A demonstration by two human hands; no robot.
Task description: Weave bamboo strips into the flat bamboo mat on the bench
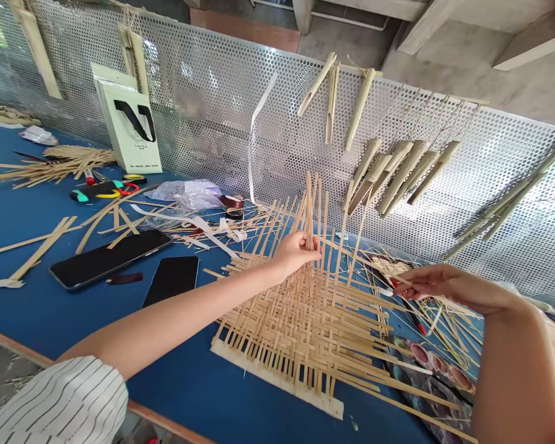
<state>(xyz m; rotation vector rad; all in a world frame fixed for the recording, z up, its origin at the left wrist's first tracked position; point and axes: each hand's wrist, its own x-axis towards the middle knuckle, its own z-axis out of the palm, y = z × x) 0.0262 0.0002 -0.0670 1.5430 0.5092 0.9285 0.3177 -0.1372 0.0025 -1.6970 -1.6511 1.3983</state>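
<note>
A flat mat of woven bamboo strips (287, 308) lies on the blue table, its loose strip ends fanning out on several sides. My left hand (298, 253) is closed around a bundle of upright strips (309, 206) at the mat's far side, lifting them off the surface. Right of the mat, my right hand (430, 282) pinches the end of a thin bamboo strip (363, 257), which runs leftward toward the raised bundle. A pale bar (277, 379) borders the mat's near edge, with strip ends reaching it.
Two phones (111, 259) lie left of the mat. Pliers (102, 190), loose strips, white tape (198, 223) and a paper bag (129, 123) stand or lie behind. A paint palette (437, 364) is at the right. Bamboo pieces (398, 176) hang on the perforated metal screen (213, 111).
</note>
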